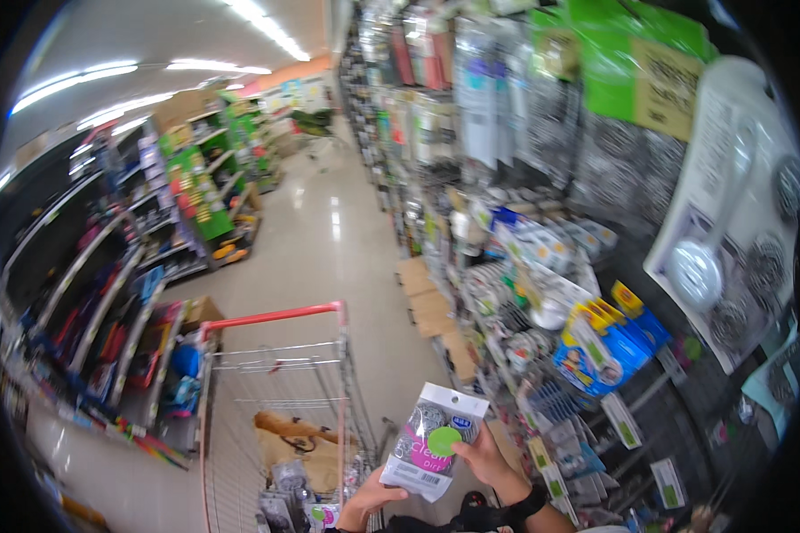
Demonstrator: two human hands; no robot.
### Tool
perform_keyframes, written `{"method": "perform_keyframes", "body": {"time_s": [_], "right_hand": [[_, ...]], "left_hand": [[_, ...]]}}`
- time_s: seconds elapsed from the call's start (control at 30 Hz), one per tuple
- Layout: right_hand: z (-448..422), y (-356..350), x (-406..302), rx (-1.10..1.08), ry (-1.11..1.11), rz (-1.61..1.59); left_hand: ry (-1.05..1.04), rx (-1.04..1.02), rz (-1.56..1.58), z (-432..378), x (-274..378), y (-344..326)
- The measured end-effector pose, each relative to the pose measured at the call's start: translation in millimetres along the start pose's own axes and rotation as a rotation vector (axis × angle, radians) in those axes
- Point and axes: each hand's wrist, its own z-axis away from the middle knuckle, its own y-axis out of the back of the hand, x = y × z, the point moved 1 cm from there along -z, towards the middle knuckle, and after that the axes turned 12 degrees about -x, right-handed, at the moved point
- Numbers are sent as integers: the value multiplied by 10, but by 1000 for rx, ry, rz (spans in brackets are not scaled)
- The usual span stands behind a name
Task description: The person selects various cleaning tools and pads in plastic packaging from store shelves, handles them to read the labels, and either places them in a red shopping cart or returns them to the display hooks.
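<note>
Both hands hold a plastic packet of metal scouring pads (424,460), which has a white header, a pink print and a green round spot. My left hand (372,492) grips its lower left corner with the thumb in front. My right hand (485,456) pinches its right edge, and a black band is on that wrist. Left of the hands stands a wire shopping cart (273,323) with a red handle. A brown bag (303,453) and several grey packets (283,510) lie in the cart.
Close on the right rises a shelf wall with hanging packets (547,126), blue and yellow packs (600,353) and a large blister card (727,220). Brown cardboard boxes (433,306) line its foot. Stocked shelves (100,286) stand to the left, with a tiled aisle (320,233) between.
</note>
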Motion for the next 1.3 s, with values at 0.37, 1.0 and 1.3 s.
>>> {"method": "perform_keyframes", "body": {"time_s": [0.37,1.0,1.3], "right_hand": [[705,414,-444,404,173,176],[1515,55,-837,1131,623,687],[1393,185,-1012,1015,644,738]], "left_hand": [[279,-381,-177,-1024,355,-333],[113,-916,-466,-1529,-49,-1374],[71,-802,-507,-1555,-103,-1416]]}}
